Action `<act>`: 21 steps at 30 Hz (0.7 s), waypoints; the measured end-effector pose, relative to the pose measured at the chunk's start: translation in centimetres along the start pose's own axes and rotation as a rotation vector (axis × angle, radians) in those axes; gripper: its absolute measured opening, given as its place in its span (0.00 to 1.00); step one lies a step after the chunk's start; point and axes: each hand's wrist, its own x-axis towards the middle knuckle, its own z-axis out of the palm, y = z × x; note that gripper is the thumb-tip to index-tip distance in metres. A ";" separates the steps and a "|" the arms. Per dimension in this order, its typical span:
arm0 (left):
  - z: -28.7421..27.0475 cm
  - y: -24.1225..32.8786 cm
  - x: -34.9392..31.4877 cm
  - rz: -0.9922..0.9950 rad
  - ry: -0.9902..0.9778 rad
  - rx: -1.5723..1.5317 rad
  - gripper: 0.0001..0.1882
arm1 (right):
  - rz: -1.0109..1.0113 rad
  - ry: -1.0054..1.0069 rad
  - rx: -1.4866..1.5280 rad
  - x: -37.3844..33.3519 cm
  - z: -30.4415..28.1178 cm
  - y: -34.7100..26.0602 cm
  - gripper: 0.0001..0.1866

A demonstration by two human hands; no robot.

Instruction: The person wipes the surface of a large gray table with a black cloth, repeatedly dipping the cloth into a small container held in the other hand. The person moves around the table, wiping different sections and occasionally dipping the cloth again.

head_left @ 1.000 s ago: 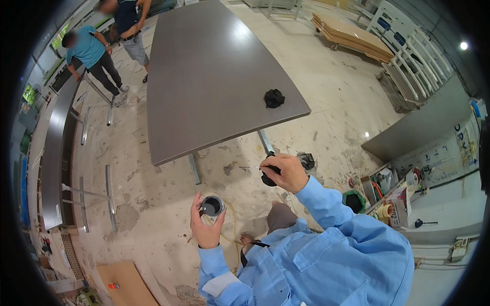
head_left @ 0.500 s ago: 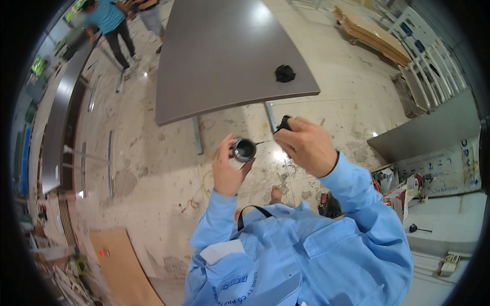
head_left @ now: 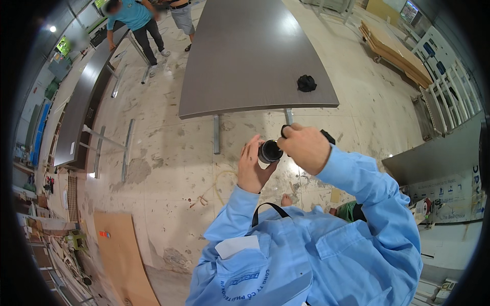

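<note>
My left hand [head_left: 253,166] is wrapped round a small dark open-mouthed jar [head_left: 269,152], tilted so its rim and dark inside show. Close against the jar's right side, my right hand [head_left: 308,149] is closed on a black tool [head_left: 287,131] that shows above the fingers. Its working end is hidden by the hand and the jar, so I cannot tell whether it is inside. A black crumpled bundle [head_left: 307,83] lies at the near right corner of the grey-brown tabletop [head_left: 245,66] ahead of me.
At the left stands another long dark table [head_left: 87,115] with metal legs. Two people [head_left: 133,18] are at the far left. A brown board [head_left: 120,260] lies on the floor at lower left. Stacked boards on a cart [head_left: 393,53] and a white rack [head_left: 454,99] are at the right.
My right hand has come in to the jar; the thin dark stem seen between them before is now hidden. The view has shifted, so table and hands sit further right.
</note>
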 end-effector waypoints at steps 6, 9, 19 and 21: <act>-0.3 -0.3 -0.3 -0.105 0.022 -0.104 0.35 | 0.018 0.021 0.052 -0.7 -1.9 1.9 0.08; 0.0 -0.8 -0.5 -0.061 0.060 -0.094 0.38 | 0.030 0.033 0.051 -0.5 -2.4 2.0 0.06; 0.1 -0.9 -0.8 -0.011 0.136 -0.044 0.40 | -0.128 0.117 0.121 -0.2 -1.9 2.2 0.06; 0.0 -0.7 -0.8 -0.019 0.141 -0.051 0.40 | -0.040 0.092 0.032 -0.3 -2.1 2.1 0.05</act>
